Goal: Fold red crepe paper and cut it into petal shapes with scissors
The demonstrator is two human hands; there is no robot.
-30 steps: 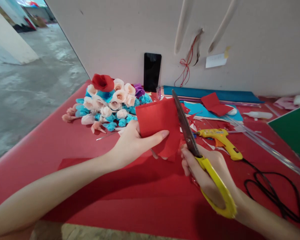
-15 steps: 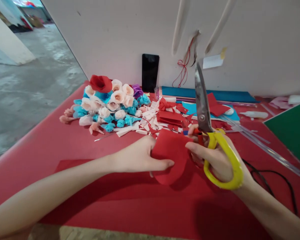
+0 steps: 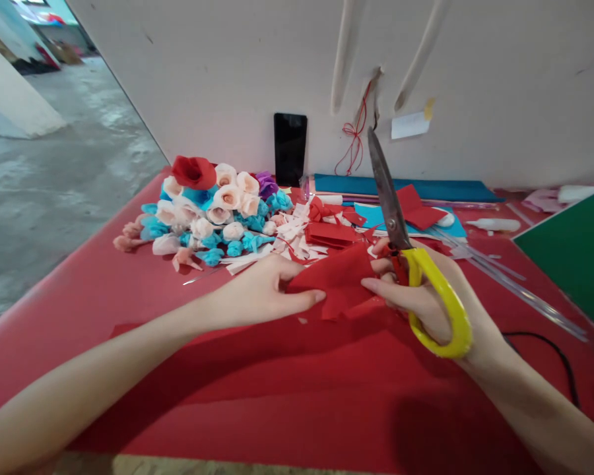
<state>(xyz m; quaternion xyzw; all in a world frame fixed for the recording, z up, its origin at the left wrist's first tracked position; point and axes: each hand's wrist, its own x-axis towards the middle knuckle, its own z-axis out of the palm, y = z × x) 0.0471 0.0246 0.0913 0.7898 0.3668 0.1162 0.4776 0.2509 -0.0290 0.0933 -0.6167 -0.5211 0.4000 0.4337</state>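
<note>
A: Two hands are seen on one red piece (image 3: 339,280); how far along is the work judged to be?

B: Partly done, it would seem. The piece is pinched at its near edge by the left hand (image 3: 262,297) and touched on the other side by the fingers of the right hand (image 3: 426,297), just above the red table (image 3: 277,396). Its outline is already rounded in part and ragged below, so trimming is judged unfinished.

A: And the scissors (image 3: 410,251)?

B: They are gripped by the right hand through the yellow loop, blades closed and pointed up at the wall, clear of the piece. No cut is being made at this instant.

A: What is counted as done?

B: A heap of roses (image 3: 212,211) is piled at the far left, and scraps (image 3: 297,237) lie beside it. Folded red stock (image 3: 334,234) behind the hands is taken as left to cut.

A: Are containers seen?

B: None can be made out; everything is laid loose on the table.
</note>
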